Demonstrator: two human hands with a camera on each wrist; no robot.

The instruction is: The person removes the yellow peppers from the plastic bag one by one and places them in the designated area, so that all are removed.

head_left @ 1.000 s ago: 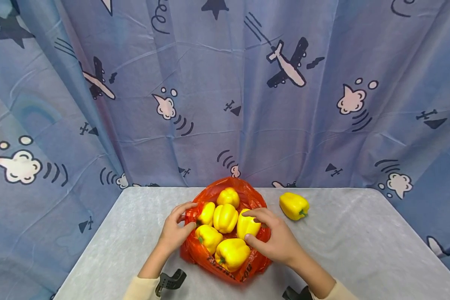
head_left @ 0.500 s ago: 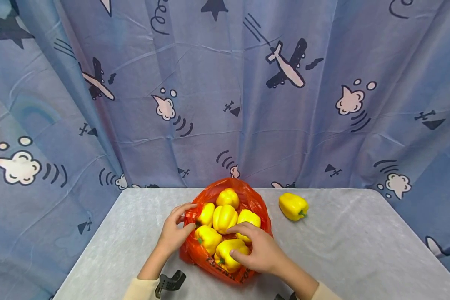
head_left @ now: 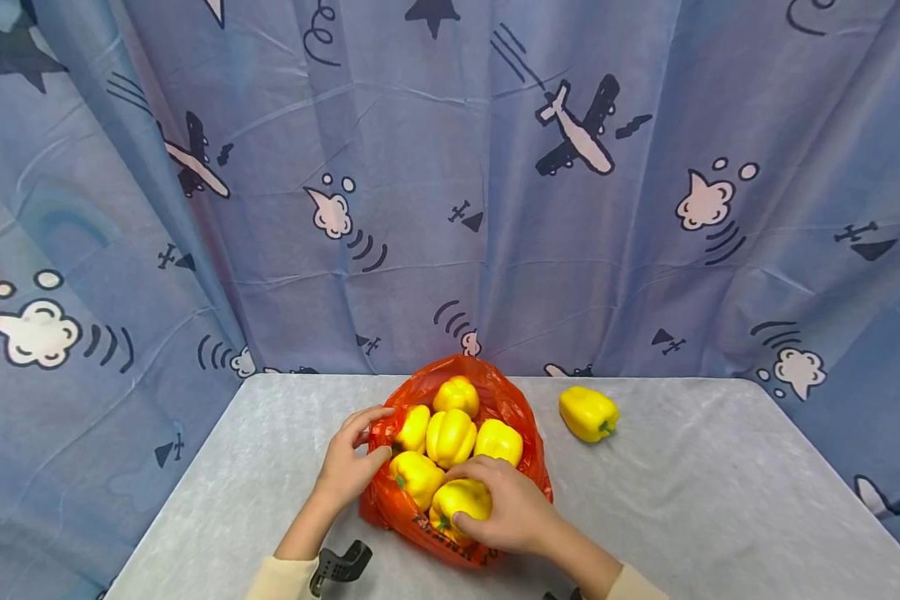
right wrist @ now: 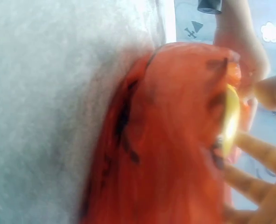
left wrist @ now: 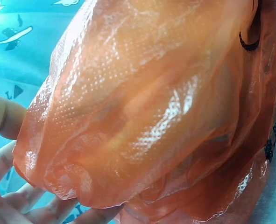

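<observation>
A red plastic bag (head_left: 378, 508) stands with its mouth wide, holding several yellow bell peppers (head_left: 451, 437). My left hand (head_left: 348, 467) holds the bag's left rim between thumb and fingers. The left wrist view shows the translucent bag side (left wrist: 142, 116), with that hand's fingers (left wrist: 49, 210) along its edge. At the front of the bag, my right hand (head_left: 513, 508) curls its thumb and fingers round the nearest bell pepper (head_left: 457, 504). Only a yellow strip of bell pepper (right wrist: 230, 121) shows beside the fingers in the blurred right wrist view.
One more yellow bell pepper (head_left: 588, 413) lies on the table, behind and to the right of the bag. The table has a pale grey cover (head_left: 690, 500). A blue printed curtain (head_left: 390, 300) hangs behind it and along the sides.
My right hand has let go of the bell pepper at the bag's right side and moved left and toward me onto the front one. The left hand has stayed on the rim.
</observation>
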